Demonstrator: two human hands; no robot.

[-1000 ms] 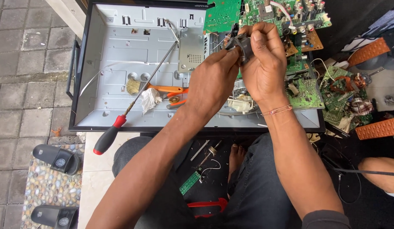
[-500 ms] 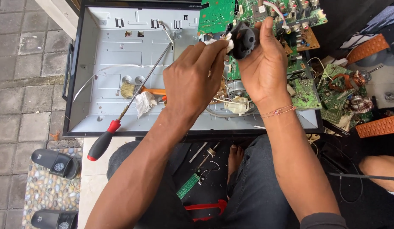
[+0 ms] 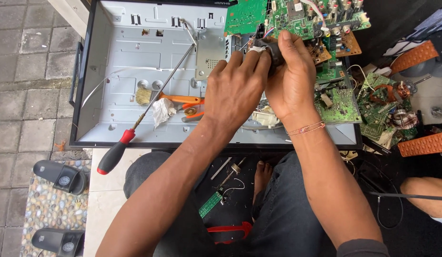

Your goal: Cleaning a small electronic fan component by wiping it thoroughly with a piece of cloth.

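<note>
While both hands' fingers (image 3: 259,59) clench it, the small black part (image 3: 273,50) shows a white tip, mostly hidden.

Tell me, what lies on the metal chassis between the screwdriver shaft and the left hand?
In the head view, a crumpled white cloth and an orange-handled brush lie between the screwdriver and the left hand, with orange-handled pliers beside them.

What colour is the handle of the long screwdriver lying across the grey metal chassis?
The long screwdriver's handle is red and black, with the red part nearest the shaft; the head view shows it best.
</note>
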